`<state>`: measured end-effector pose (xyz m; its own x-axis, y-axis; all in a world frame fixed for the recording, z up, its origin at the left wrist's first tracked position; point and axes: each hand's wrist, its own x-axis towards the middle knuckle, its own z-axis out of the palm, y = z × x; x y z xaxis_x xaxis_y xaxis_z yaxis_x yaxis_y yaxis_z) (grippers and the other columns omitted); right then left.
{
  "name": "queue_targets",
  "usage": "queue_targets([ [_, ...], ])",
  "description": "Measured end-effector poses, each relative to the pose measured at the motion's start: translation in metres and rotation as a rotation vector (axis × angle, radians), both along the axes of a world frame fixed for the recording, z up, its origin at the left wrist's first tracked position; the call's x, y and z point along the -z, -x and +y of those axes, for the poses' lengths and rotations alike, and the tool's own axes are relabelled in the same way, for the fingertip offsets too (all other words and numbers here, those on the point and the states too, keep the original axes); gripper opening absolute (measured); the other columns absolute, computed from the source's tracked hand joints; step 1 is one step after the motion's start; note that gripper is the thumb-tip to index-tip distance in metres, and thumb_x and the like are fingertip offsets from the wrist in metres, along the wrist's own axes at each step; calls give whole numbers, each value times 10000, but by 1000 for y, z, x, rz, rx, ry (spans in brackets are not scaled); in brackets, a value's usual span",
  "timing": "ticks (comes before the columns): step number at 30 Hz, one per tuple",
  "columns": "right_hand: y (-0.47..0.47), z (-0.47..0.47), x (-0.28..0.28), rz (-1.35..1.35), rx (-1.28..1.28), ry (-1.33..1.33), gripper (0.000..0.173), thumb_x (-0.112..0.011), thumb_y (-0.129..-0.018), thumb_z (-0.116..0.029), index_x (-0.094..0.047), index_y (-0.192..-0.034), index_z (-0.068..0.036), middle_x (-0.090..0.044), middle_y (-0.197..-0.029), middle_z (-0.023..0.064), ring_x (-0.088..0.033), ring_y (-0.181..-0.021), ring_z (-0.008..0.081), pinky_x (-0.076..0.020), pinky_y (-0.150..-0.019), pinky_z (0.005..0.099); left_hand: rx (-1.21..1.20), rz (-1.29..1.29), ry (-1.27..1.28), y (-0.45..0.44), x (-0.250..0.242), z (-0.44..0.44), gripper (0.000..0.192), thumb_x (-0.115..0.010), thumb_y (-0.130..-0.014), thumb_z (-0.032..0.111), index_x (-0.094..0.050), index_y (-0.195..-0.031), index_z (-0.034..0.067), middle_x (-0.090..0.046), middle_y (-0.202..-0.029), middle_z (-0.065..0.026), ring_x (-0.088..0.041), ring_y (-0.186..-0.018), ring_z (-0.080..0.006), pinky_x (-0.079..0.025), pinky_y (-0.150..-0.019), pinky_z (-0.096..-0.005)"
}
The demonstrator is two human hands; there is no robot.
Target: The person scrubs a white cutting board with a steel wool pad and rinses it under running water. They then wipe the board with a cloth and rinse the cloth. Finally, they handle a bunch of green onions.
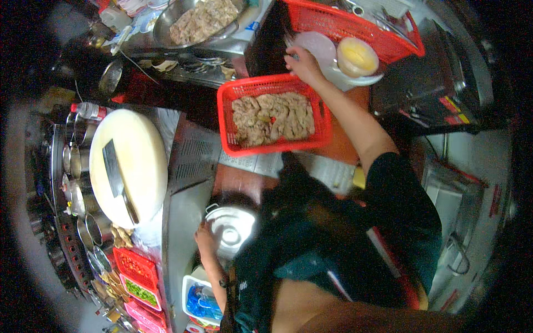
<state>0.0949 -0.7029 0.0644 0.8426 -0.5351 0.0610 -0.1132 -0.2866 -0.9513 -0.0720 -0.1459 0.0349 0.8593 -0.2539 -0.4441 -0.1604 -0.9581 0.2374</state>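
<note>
A red plastic basket (222, 116) holding raw, pale meat pieces (272, 116) with a few red bits sits in front of me. My right hand (302, 62) is over its far right corner, fingers curved and apart, with nothing clearly held. Just beyond that hand are a translucent plastic lid or bowl (318, 45) and a bowl of yellow contents (358, 57). Low on the left, my left hand (206, 239) is at the edge of a shiny round metal pot or lid (235, 220). Blur hides whether its fingers grip the rim.
On the left counter, a cleaver (111, 166) lies on a round white chopping board (145, 154). Small baskets of chopped red (135, 266) and green vegetables (141, 290) stand nearer. A metal basin of meat (162, 35) and a red utensil basket (325, 23) are at the back.
</note>
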Motion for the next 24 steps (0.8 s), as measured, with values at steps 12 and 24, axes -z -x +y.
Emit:
queue_targets([
  [12, -286, -135, 27, 45, -121, 993, 462, -602, -813, -188, -491, -1246, -74, -512, -1230, 206, -480, -1147, 368, -408, -949, 448, -255, 61, -2, 11, -40, -80, 354, -664, -761, 313, -607, -1051, 118, -597, -1117, -112, -587, -973, -312, -447, -824, -451],
  [24, -248, -111, 6, -227, 120, -297, 356, -519, -905, -287, -443, -1136, -28, -608, -880, 112, -597, -575, 183, -510, -501, 296, -280, 49, 100, -11, -53, -108, 339, -666, -769, 246, -601, -1047, 64, -621, -1030, -147, -596, -934, -335, -480, -794, -415],
])
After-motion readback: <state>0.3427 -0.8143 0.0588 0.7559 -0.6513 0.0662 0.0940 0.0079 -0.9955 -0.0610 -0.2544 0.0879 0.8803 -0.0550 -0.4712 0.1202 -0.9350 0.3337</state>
